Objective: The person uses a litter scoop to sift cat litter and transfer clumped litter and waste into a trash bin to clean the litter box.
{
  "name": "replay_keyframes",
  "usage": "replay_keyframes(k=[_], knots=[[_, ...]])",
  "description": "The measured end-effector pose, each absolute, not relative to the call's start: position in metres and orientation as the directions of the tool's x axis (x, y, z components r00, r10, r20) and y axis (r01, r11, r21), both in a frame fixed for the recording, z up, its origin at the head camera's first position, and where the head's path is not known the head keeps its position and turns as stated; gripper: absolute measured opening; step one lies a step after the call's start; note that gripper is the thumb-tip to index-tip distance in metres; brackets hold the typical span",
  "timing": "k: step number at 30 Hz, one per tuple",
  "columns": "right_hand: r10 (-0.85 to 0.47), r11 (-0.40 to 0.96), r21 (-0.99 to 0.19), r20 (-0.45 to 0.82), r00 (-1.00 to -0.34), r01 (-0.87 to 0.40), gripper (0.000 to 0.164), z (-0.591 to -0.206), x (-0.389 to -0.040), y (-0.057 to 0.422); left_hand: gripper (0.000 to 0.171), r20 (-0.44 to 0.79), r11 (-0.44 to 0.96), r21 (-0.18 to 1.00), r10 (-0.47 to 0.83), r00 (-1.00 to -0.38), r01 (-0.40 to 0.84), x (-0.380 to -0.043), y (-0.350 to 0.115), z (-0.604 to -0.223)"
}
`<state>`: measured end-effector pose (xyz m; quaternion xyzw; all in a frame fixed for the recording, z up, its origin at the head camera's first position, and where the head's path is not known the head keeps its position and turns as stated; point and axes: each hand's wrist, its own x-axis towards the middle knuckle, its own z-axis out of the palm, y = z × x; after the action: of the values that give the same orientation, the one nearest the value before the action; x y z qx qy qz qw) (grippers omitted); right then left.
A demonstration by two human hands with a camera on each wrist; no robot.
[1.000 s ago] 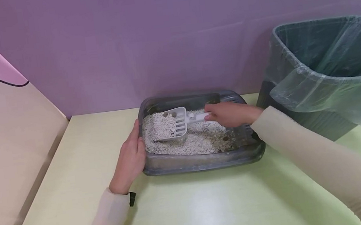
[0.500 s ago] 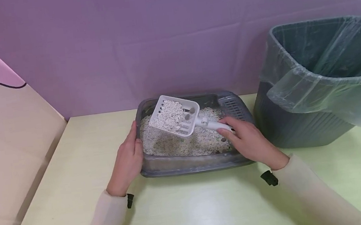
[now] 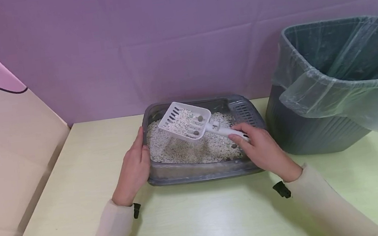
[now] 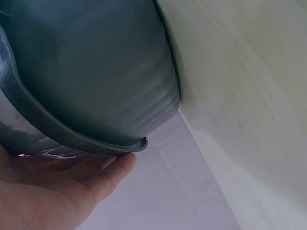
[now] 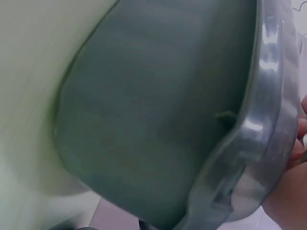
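Note:
A dark grey litter box (image 3: 210, 172) with pale granular litter (image 3: 175, 151) sits on the table; its outer wall (image 4: 96, 67) fills much of the left wrist view. My left hand (image 3: 132, 171) lies against the box's left side, fairly straight fingers (image 4: 108, 179) touching the rim from outside. With my right hand (image 3: 261, 148) I grip the handle of a white slotted litter scoop (image 3: 207, 125). The scoop is held above the litter, tilted, carrying loose litter and a few dark clumps (image 3: 196, 133). In the right wrist view only part of this hand (image 5: 292, 187) shows behind the rim.
A dark grey trash bin (image 3: 318, 129) stands close to the box's right side, with a clear plastic liner (image 3: 343, 103) folded over its rim. A purple panel (image 3: 189, 63) rises behind the box. The pale yellow-green table (image 3: 208, 218) extends in front.
The right hand has raised the scoop from the litter and turned it, the hand coming nearer. In the last half second some litter has left the scoop. The left hand stays at the box's side.

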<state>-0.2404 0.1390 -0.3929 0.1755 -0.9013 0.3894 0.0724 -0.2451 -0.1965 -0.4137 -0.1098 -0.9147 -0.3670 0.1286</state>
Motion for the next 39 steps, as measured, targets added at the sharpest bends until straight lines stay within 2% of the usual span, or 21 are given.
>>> replay_keyframes(k=[5, 11, 19, 30, 39], knots=[[-0.297, 0.668, -0.613, 0.3, -0.906, -0.422, 0.037, -0.389, -0.242, 0.146, 0.052, 0.311, 0.708, 0.643, 0.105, -0.944, 0.291, -0.245, -0.196, -0.413], [-0.328, 0.66, -0.575, 0.36, -0.873, -0.485, 0.028, -0.381, -0.246, 0.154, 0.052, 0.318, 0.703, 0.645, 0.109, -0.942, 0.299, -0.245, -0.196, -0.414], [-0.311, 0.665, -0.56, 0.393, -0.865, -0.494, 0.021, -0.378, -0.246, 0.157, 0.052, 0.319, 0.707, 0.643, 0.101, -0.942, 0.294, -0.245, -0.196, -0.415], [-0.282, 0.658, -0.55, 0.453, -0.846, -0.514, 0.027, -0.382, -0.242, 0.158, 0.053, 0.312, 0.71, 0.643, 0.1, -0.945, 0.287, -0.246, -0.196, -0.414], [-0.286, 0.655, -0.564, 0.431, -0.856, -0.503, 0.027, -0.382, -0.238, 0.158, 0.053, 0.32, 0.709, 0.641, 0.103, -0.942, 0.295, -0.245, -0.196, -0.414]])
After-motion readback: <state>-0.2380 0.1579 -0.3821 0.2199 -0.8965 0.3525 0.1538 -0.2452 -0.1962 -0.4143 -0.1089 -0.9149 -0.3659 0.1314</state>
